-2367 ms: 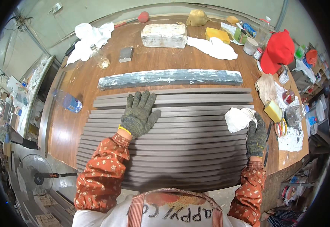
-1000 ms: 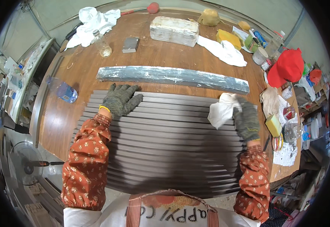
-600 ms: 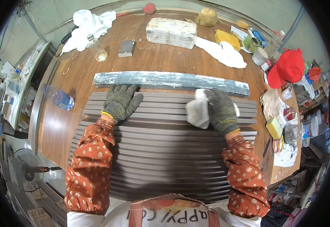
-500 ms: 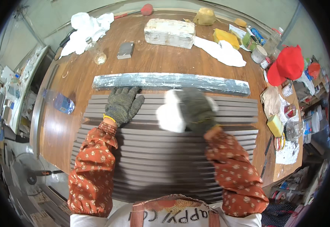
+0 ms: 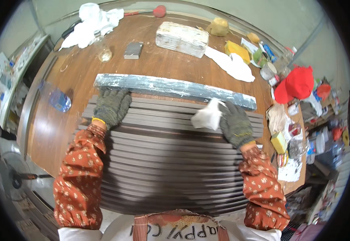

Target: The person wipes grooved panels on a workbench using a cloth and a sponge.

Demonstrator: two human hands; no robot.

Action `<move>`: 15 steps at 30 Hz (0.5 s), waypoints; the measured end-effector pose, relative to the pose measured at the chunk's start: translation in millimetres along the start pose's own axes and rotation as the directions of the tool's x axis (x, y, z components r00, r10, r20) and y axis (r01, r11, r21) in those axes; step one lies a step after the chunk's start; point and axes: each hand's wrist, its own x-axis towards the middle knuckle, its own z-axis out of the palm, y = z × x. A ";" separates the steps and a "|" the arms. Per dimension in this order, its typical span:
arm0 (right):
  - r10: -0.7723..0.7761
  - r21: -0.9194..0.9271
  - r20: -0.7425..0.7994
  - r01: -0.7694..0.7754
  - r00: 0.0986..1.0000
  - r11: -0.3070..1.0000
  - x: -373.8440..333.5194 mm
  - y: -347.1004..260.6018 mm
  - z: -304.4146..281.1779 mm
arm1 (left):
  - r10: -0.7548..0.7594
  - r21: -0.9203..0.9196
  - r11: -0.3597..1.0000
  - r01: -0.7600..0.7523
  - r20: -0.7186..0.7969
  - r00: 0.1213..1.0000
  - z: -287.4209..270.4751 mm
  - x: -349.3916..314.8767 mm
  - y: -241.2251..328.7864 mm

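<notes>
Perhaps the grey strips along the near edge of the table could skew if the right hand, its grip closed on a white cloth, drags unevenly while the left hand, flat on them with nothing grasped, presses too lightly.

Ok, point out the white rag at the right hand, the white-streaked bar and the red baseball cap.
White rag (image 5: 206, 116): head view, middle of its exposed part.
White-streaked bar (image 5: 175, 88): head view, midway along its length.
Red baseball cap (image 5: 298, 83): head view, on its crown.
</notes>
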 end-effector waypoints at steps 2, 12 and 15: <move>0.075 -0.021 0.077 -0.073 0.994 0.997 -5.4 6.5 -0.9 | -0.036 0.124 0.991 0.046 -0.084 0.996 10.0 -9.0 -16.1; -0.306 0.137 0.119 0.289 0.945 0.947 77.3 -157.5 1.9 | -0.142 0.154 0.978 0.142 -0.006 0.990 -5.8 -8.1 3.1; -0.339 0.094 -0.309 0.383 0.889 0.919 106.0 -202.5 33.8 | -0.055 0.117 0.991 0.069 -0.124 0.991 14.4 2.7 8.5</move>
